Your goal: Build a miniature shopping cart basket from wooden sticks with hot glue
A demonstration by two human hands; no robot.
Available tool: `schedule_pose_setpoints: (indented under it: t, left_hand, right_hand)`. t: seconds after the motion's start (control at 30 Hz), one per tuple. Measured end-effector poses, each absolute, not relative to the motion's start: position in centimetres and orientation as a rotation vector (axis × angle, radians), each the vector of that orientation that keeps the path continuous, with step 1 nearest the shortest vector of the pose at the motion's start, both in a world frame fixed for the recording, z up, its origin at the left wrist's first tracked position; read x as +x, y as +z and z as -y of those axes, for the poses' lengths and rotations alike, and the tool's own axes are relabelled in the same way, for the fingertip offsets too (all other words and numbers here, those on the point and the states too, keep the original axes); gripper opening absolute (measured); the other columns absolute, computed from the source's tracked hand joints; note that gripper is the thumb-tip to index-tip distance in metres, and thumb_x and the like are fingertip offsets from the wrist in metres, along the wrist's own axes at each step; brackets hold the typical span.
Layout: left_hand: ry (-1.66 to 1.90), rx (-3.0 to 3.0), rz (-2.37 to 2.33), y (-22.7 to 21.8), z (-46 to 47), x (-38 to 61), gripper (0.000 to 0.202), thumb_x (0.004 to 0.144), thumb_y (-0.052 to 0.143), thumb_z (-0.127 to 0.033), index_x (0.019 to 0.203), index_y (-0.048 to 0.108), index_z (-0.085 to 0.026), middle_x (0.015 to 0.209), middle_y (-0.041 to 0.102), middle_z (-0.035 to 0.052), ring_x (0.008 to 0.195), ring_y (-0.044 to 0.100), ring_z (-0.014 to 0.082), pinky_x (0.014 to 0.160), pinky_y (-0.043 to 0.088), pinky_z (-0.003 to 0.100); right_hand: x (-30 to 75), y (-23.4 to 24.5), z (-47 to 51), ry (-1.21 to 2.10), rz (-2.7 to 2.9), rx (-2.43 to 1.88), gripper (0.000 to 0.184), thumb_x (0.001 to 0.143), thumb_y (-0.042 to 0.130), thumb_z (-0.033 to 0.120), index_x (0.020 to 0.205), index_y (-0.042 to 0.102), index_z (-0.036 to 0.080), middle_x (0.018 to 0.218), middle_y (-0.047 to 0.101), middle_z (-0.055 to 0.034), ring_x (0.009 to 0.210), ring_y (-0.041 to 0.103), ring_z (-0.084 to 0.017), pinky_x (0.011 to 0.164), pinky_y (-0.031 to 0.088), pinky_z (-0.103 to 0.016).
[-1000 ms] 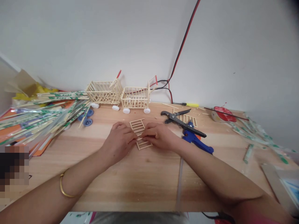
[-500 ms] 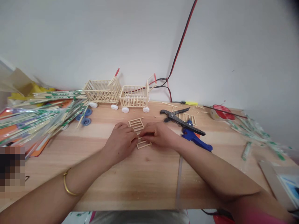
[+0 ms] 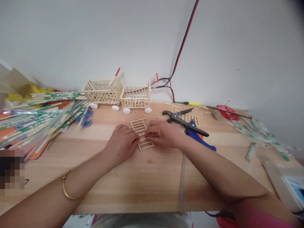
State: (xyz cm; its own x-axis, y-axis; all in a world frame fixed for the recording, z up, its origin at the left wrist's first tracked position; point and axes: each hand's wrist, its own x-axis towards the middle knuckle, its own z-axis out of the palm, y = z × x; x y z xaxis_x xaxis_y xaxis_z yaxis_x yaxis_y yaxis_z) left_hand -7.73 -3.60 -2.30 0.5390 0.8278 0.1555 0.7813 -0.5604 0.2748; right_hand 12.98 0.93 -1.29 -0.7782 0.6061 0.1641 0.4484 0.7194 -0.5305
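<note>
A small ladder-like frame of thin wooden sticks [image 3: 142, 126] lies on the wooden table between my hands, with several rungs across it. My left hand [image 3: 123, 141] is closed at the frame's left edge, its thumb and fingertips pressed together there. From the other side my right hand [image 3: 162, 134] pinches at the right edge, with its fingers bent; the exact contact is partly hidden. Beyond my hands stand two miniature stick carts, a larger cart [image 3: 102, 91] and a smaller cart [image 3: 136, 96], both with white wheels and red-tipped handles.
Black pliers [image 3: 185, 122] lie over a blue glue gun [image 3: 200, 141], near another stick frame [image 3: 192, 119]. At left are wrapped sticks [image 3: 45, 123] and blue wheels [image 3: 86, 123]. A bowl with red inside [image 3: 226, 113] and wrappers [image 3: 251, 136] are at right.
My right hand has drawn back slightly to the right, off the middle of the stick frame, so more of its rungs show. My left hand stays at the left edge.
</note>
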Motion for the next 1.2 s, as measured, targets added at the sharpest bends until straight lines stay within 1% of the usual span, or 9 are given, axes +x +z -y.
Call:
schedule_pose_setpoints:
  t: [0.13, 0.3, 0.43, 0.63, 0.83, 1.2]
  left_hand:
    - [0.387, 2.585, -1.368, -2.22, 3.61, -7.84, 0.017, 0.086, 0.052, -0.021, 0.081, 0.068, -0.019, 0.081, 0.068, 0.0038, 0.082, 0.058, 0.0206, 0.083, 0.038, 0.038]
    - [0.421, 2.585, -1.344, -2.17, 3.59, -7.95, 0.016, 0.085, 0.053, -0.020, 0.082, 0.068, -0.019, 0.082, 0.069, 0.0034, 0.083, 0.058, 0.0204, 0.083, 0.038, 0.038]
    - [0.422, 2.581, -1.345, -2.30, 3.53, -7.95, 0.015, 0.086, 0.053, -0.020, 0.083, 0.068, -0.019, 0.082, 0.069, 0.0038, 0.082, 0.059, 0.0203, 0.082, 0.038, 0.038]
    - [0.436, 2.577, -1.340, -2.50, 3.44, -7.93, 0.015, 0.085, 0.053, -0.021, 0.084, 0.068, -0.019, 0.082, 0.069, 0.0035, 0.082, 0.058, 0.0204, 0.083, 0.038, 0.038]
    - [0.417, 2.608, -1.345, -2.33, 3.48, -7.78, 0.016, 0.085, 0.052, -0.022, 0.081, 0.068, -0.019, 0.080, 0.068, 0.0041, 0.081, 0.058, 0.0204, 0.082, 0.038, 0.038]
    - [0.436, 2.619, -1.371, -2.36, 3.69, -7.44, 0.019, 0.085, 0.050, -0.019, 0.074, 0.065, -0.018, 0.076, 0.067, 0.0037, 0.078, 0.056, 0.0192, 0.078, 0.038, 0.036]
  right_hand:
    - [12.83, -1.89, -0.94, 0.648, 2.651, -0.833, 0.010, 0.080, 0.060, 0.014, 0.083, 0.069, 0.017, 0.087, 0.063, -0.0052, 0.080, 0.058, -0.015, 0.071, 0.041, -0.025]
    - [12.87, -1.86, -0.89, 0.609, 2.661, -0.860, 0.009, 0.081, 0.059, 0.014, 0.080, 0.067, 0.015, 0.084, 0.062, -0.0047, 0.077, 0.056, -0.015, 0.069, 0.039, -0.024]
    - [12.95, -1.69, -0.86, 0.662, 2.627, -0.877, 0.009, 0.082, 0.059, 0.016, 0.080, 0.067, 0.015, 0.082, 0.061, -0.0047, 0.075, 0.055, -0.014, 0.067, 0.038, -0.024]
    - [12.89, -2.00, -0.95, 0.718, 2.592, -0.875, 0.008, 0.081, 0.060, 0.015, 0.078, 0.067, 0.015, 0.080, 0.061, -0.0036, 0.074, 0.054, -0.014, 0.067, 0.038, -0.024]
    - [12.82, -2.20, -0.90, 0.708, 2.587, -0.861, 0.008, 0.082, 0.060, 0.015, 0.078, 0.067, 0.015, 0.078, 0.061, -0.0032, 0.073, 0.054, -0.013, 0.067, 0.038, -0.023]
    - [12.91, -2.32, -1.06, 0.738, 2.578, -0.864, 0.009, 0.083, 0.060, 0.016, 0.081, 0.068, 0.016, 0.080, 0.062, -0.0036, 0.075, 0.056, -0.014, 0.068, 0.039, -0.023]
